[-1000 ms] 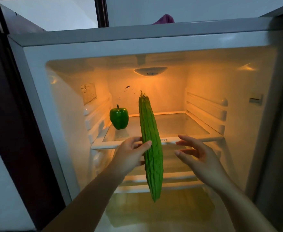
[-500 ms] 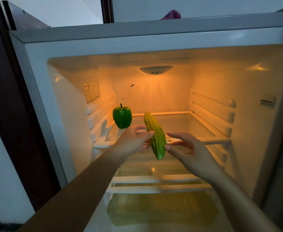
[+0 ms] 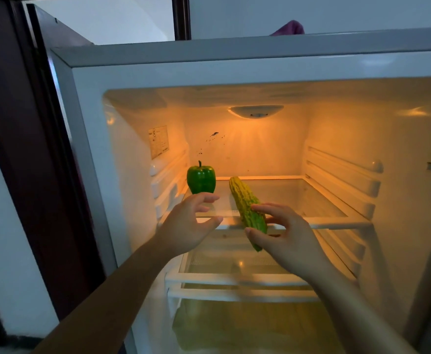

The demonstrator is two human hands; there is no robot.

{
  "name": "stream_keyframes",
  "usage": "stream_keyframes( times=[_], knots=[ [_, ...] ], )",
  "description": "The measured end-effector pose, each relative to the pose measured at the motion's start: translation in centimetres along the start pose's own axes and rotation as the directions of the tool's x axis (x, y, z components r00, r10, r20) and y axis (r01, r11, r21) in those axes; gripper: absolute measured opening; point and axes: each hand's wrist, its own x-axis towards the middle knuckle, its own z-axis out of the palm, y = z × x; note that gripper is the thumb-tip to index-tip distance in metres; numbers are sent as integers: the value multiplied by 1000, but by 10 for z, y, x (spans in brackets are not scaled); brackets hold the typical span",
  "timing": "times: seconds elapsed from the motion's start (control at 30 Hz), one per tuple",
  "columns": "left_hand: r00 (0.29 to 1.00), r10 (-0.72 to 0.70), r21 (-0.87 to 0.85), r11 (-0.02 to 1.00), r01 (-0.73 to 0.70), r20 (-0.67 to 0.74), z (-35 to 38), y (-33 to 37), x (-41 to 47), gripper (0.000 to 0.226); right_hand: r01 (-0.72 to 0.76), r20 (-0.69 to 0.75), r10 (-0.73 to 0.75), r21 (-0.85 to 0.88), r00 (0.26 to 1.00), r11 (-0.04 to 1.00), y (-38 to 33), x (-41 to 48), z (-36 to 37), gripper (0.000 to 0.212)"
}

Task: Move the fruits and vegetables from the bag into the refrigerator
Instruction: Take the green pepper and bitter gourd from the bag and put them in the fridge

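Observation:
The open refrigerator (image 3: 235, 70) fills the view, lit orange inside. A green bell pepper (image 3: 201, 178) stands upright at the back left of the upper glass shelf (image 3: 311, 200). A long bumpy bitter gourd (image 3: 245, 203) lies lengthwise on that shelf, its near tip overhanging the front edge. My right hand (image 3: 283, 233) pinches the gourd's near end between thumb and fingers. My left hand (image 3: 191, 223) hovers just left of the gourd with its fingers spread, holding nothing. The bag is out of view.
A lower shelf (image 3: 235, 279) and a crisper drawer (image 3: 247, 325) sit below the hands. Rail ridges line both side walls. A dark wooden door frame (image 3: 30, 149) stands to the left. A purple cloth (image 3: 289, 28) lies on top of the refrigerator.
The gourd went from upright in my left hand to lying on the upper shelf. My left hand let go and opened; my right hand took hold of its near end.

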Motion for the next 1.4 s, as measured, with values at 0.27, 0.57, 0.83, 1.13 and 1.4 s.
stream_keyframes(
  times=[0.27, 0.57, 0.83, 1.13, 1.4],
  knots=[
    [992, -57, 31, 998, 60, -109, -2, -12, 22, 46, -4, 51, 13, -179, 999, 984, -11, 56, 22, 52],
    [908, -77, 27, 995, 97, -412, 17, -33, 57, 66, 29, 160, 14, -263, 987, 964, 7, 73, 29, 58],
    [912, -138, 65, 982, 176, -386, 23, -55, 83, 85, -33, 186, 73, -212, 980, 977, 20, 89, 28, 68],
    [923, -248, -93, 969, 231, -295, 22, -62, 90, 83, -52, 204, 73, -109, 976, 993, 28, 101, 38, 70],
    [899, -278, -126, 960, 249, -340, 21, -63, 87, 78, -5, 223, 23, -79, 974, 997, 31, 97, 32, 69]
  ],
)
